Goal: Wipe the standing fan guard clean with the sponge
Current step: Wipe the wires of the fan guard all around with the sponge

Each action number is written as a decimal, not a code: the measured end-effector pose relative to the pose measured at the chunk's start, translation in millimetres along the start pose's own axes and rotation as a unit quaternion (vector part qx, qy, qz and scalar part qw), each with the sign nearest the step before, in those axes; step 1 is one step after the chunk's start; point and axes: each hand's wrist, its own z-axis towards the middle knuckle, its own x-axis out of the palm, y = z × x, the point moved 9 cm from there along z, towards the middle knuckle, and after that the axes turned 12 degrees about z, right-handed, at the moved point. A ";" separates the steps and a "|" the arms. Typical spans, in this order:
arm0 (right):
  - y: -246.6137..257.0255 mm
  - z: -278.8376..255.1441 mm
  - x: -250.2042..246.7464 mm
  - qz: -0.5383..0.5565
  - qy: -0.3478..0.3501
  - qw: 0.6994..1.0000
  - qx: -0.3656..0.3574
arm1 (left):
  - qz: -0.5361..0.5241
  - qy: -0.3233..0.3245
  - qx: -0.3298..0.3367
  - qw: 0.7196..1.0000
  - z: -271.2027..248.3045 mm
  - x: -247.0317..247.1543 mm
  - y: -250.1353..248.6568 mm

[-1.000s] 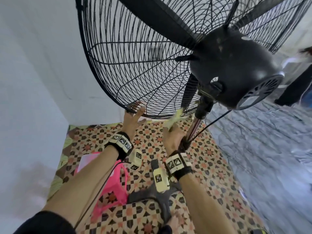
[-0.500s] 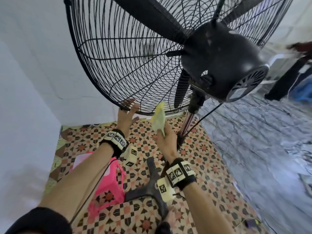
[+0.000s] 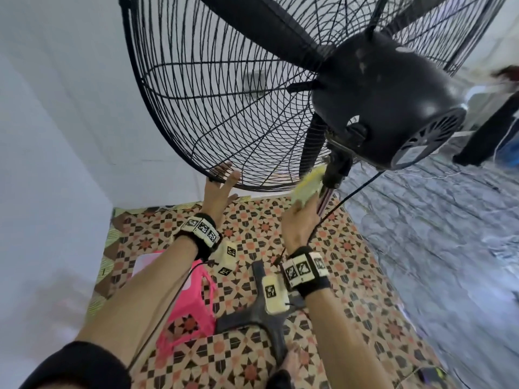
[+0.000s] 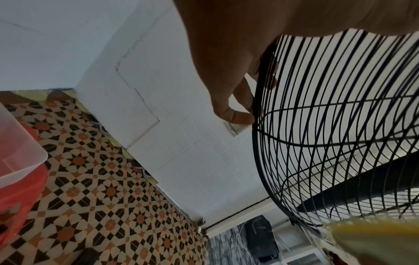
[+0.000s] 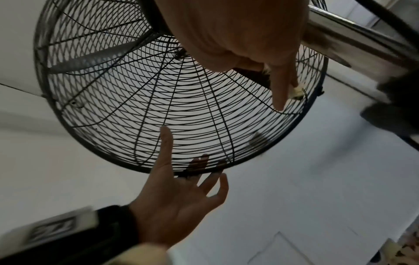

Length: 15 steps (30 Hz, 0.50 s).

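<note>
The black wire fan guard [image 3: 224, 94] fills the top of the head view, tilted over me. My left hand [image 3: 220, 183] reaches up to its bottom rim with straight, spread fingers; some lie behind the wires, the thumb in front. In the left wrist view its fingertips [image 4: 238, 116] touch the guard rim [image 4: 257, 143]. My right hand [image 3: 303, 204] grips a yellow sponge [image 3: 307, 186] and holds it against the guard's lower edge beside the fan pole [image 3: 327, 196]. From the right wrist, only a corner of the sponge [image 5: 297, 91] shows behind my fingers [image 5: 280, 89], with the left hand [image 5: 181, 188] below the guard [image 5: 181, 107].
The black motor housing [image 3: 387, 99] and a blade [image 3: 258, 32] sit close to my right hand. Below are the fan's dark cross base [image 3: 264, 318], a pink stool [image 3: 191, 313], a cable [image 3: 356, 189] and a patterned mat [image 3: 351, 262]. A white wall [image 3: 56, 136] is at left. A person's dark leg [image 3: 488, 130] stands far right.
My right hand has carried the sponge rightward along the guard's bottom edge, back toward the pole. My left hand has stayed on the rim.
</note>
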 end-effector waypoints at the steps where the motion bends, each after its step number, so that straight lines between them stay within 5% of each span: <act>1: 5.6 9.8 0.5 -0.016 -0.008 1.000 0.001 | -0.003 0.000 -0.001 1.000 -1.2 1.1 -1.4; 7: 29.0 -11.2 37.4 -0.148 0.134 0.974 -0.104 | -0.029 -0.014 -0.011 0.999 -1.0 -2.0 1.9; 12: 39.8 9.1 0.2 -0.141 0.035 0.987 -0.073 | -0.019 0.000 0.005 1.000 -2.7 2.7 -0.3; 15: 41.3 4.8 15.9 -0.177 0.070 0.978 -0.089 | -0.016 -0.007 0.009 1.000 -1.6 0.2 -2.6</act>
